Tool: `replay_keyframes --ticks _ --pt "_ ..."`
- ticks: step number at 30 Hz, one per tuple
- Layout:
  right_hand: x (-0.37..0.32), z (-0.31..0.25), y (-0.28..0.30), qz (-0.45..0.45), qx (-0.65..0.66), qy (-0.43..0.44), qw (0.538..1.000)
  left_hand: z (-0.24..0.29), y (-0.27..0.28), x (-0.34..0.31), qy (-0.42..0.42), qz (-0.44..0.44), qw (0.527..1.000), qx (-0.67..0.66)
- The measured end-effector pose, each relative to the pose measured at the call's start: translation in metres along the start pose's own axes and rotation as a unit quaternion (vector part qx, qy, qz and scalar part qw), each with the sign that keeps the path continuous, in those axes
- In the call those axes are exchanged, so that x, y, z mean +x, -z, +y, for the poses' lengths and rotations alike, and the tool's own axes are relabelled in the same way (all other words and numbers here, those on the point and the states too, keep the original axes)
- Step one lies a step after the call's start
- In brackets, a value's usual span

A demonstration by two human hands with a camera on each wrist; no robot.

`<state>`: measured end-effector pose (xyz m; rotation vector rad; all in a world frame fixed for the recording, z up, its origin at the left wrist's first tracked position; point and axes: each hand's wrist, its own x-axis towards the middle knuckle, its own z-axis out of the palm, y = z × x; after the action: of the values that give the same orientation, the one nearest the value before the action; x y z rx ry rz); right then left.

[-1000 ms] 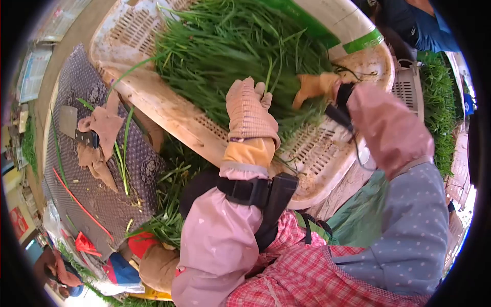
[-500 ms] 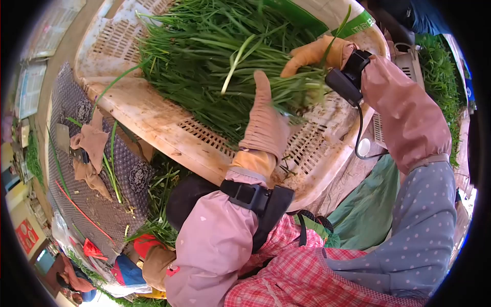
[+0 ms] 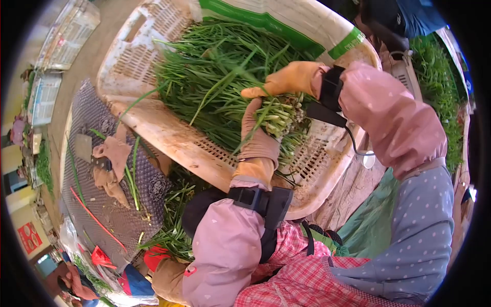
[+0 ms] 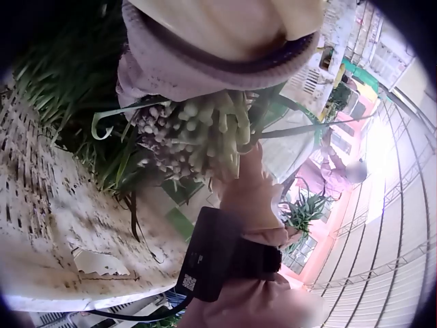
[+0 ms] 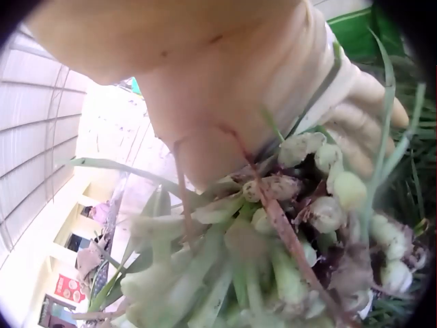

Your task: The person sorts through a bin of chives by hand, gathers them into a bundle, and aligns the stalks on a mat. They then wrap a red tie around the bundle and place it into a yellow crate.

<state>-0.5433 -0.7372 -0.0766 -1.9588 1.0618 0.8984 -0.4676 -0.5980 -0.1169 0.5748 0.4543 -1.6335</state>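
A bundle of green stalks with pale bulb ends (image 3: 279, 117) lies across my hands over the crate (image 3: 179, 143). My left hand (image 3: 260, 140), in a ribbed, dirty glove, grips it from the near side, thumb up; its other fingers are hidden. My right hand (image 3: 291, 79), in an orange glove, holds it from above, its fingers reaching over the stalks. In the left wrist view the bulb ends (image 4: 198, 130) stick out below the left cuff (image 4: 218, 72), beside the right hand (image 4: 246, 195). The right wrist view shows bulbs (image 5: 328, 212) close under the right hand (image 5: 218, 96).
Loose green stalks (image 3: 204, 66) fill much of the crate. On the left, a patterned cloth surface (image 3: 110, 204) holds a cleaver (image 3: 83, 148), a brown rag (image 3: 115, 153) and a red strip (image 3: 97, 220). More greens (image 3: 434, 77) stand at the far right, near another person's dark clothing (image 3: 388, 20).
My right hand has moved left over the stalks, close to my left hand. The bundle's pale bulb ends now show between the hands. My left hand's raised thumb now lies against the bundle.
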Motion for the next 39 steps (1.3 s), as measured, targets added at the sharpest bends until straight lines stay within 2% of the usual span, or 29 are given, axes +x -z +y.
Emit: replay_keyframes --ticks 2,4,6,7,9,11,12,13,14,15,16,17,18,19,20,21,23,24,26,28,29,30,32,33,34,35,36,39 --pt "-0.009 0.013 -0.014 0.051 -0.001 0.113 0.992 -0.002 0.008 -0.005 -0.011 0.015 1.000 0.004" --pt "-0.021 0.018 -0.033 0.111 -0.022 0.252 0.961 -0.009 0.016 -0.013 -0.022 0.048 0.998 0.043" --pt "-0.040 0.017 -0.041 0.138 -0.002 0.306 0.942 -0.014 0.012 -0.018 -0.025 0.059 0.997 0.050" --pt "-0.052 0.021 -0.043 0.142 0.038 0.310 0.939 -0.016 0.000 -0.024 -0.063 0.033 0.996 0.049" --pt "-0.087 0.005 -0.043 0.125 0.285 0.363 0.879 -0.031 -0.013 -0.030 -0.102 0.001 0.994 0.045" --pt "-0.111 -0.004 -0.055 0.082 0.435 0.343 0.829 -0.039 -0.020 -0.035 -0.254 0.050 0.951 0.171" --pt "-0.119 0.002 -0.061 0.100 0.413 0.354 0.833 -0.036 -0.020 -0.048 -0.268 0.038 0.948 0.168" --pt "-0.127 0.008 -0.067 0.119 0.390 0.365 0.837 -0.030 -0.018 -0.064 -0.136 -0.011 0.981 0.138" --pt "-0.134 0.015 -0.072 0.139 0.368 0.375 0.840 -0.026 -0.018 -0.082 0.001 -0.061 0.992 0.111" --pt "-0.151 0.011 -0.071 0.218 0.179 0.400 0.872 -0.024 -0.024 -0.106 0.030 -0.113 0.990 0.080" --pt "-0.165 0.008 -0.073 0.289 -0.014 0.404 0.868 -0.022 -0.027 -0.124 0.024 -0.124 0.988 0.085" --pt "-0.170 0.005 -0.082 0.354 -0.085 0.398 0.842 -0.020 -0.029 -0.143 -0.036 -0.130 0.983 0.127" --pt "-0.177 -0.015 -0.085 0.362 -0.095 0.403 0.835 -0.021 -0.029 -0.159 -0.096 -0.134 0.972 0.166" --pt "-0.188 -0.047 -0.093 0.328 0.196 0.324 0.866 -0.028 -0.023 -0.155 -0.220 -0.115 0.944 0.216" --pt "-0.202 -0.076 -0.101 0.262 0.471 0.216 0.814 -0.024 -0.026 -0.175 -0.223 -0.124 0.942 0.217" --pt "-0.216 -0.098 -0.109 0.334 0.442 0.193 0.810 -0.013 -0.030 -0.205 -0.272 -0.116 0.923 0.248" --pt "-0.244 -0.147 -0.112 0.350 0.412 0.232 0.809 0.012 -0.036 -0.259 -0.375 -0.130 0.872 0.286" --pt "-0.238 -0.153 -0.119 0.357 0.358 0.370 0.779 0.026 -0.038 -0.285 -0.428 -0.153 0.841 0.294" --pt "-0.246 -0.209 -0.126 0.286 0.437 0.391 0.758 0.057 -0.035 -0.347 -0.440 -0.160 0.800 0.374" --pt "-0.204 -0.234 -0.152 0.338 0.342 0.436 0.761 0.083 -0.007 -0.376 -0.461 -0.163 0.785 0.381" --pt "-0.183 -0.247 -0.165 0.365 0.296 0.456 0.755 0.092 0.010 -0.385 -0.459 -0.141 0.796 0.368" --pt "-0.172 -0.264 -0.183 0.284 0.348 0.484 0.751 0.099 0.032 -0.391 -0.459 -0.114 0.808 0.352" --pt "-0.151 -0.299 -0.220 0.118 0.450 0.503 0.729 0.113 0.090 -0.394 -0.434 -0.008 0.840 0.326" --pt "-0.149 -0.306 -0.239 0.124 0.442 0.406 0.790 0.116 0.120 -0.392 -0.342 0.017 0.899 0.273" --pt "-0.144 -0.307 -0.250 0.089 0.440 0.405 0.797 0.120 0.151 -0.387 -0.246 0.041 0.944 0.215" --pt "-0.138 -0.308 -0.262 0.054 0.436 0.402 0.803 0.121 0.185 -0.374 -0.237 0.033 0.950 0.201" --pt "-0.109 -0.306 -0.277 0.052 0.447 0.388 0.804 0.117 0.178 -0.386 -0.227 0.043 0.954 0.194" --pt "-0.137 -0.303 -0.274 0.112 0.379 0.407 0.824 0.111 0.173 -0.396 -0.218 0.035 0.956 0.195"
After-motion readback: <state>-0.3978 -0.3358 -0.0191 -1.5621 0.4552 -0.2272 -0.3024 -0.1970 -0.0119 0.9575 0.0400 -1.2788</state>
